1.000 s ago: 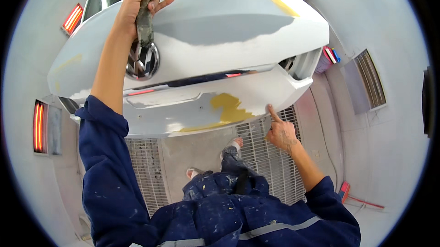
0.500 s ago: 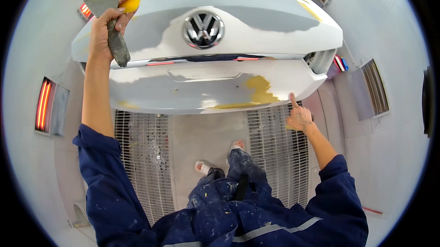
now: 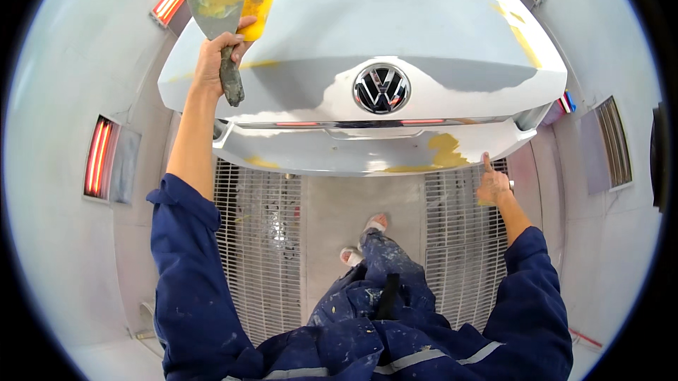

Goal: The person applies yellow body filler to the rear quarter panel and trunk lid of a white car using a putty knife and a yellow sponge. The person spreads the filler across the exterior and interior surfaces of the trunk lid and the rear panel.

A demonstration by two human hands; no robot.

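Note:
My left hand (image 3: 220, 56) is raised over the left part of the car's trunk lid (image 3: 424, 21). It grips a putty knife (image 3: 232, 83) with a grey blade, yellow filler on it, and a smeared dark handle. The same fingers hold a yellow plastic spreader (image 3: 257, 16) beside the blade. My right hand (image 3: 494, 185) has its index finger stretched to the lid's lower right edge. Its other fingers are curled, and a small end sticks out beside them; the held thing is mostly hidden. Left of that fingertip is a patch of yellow filler (image 3: 445, 151) on the white and grey panel.
A round emblem (image 3: 381, 89) sits mid-lid. More yellow filler (image 3: 526, 45) marks the lid's right edge. Glowing red heater lamps (image 3: 99, 158) line the left wall; a slatted unit (image 3: 613, 142) is on the right. Metal floor grates (image 3: 258, 254) flank my feet.
The view has shifted, so the car sits farther right and more of its rear window shows. My left hand keeps both tools; the right fingertip remains by the lid's lower edge.

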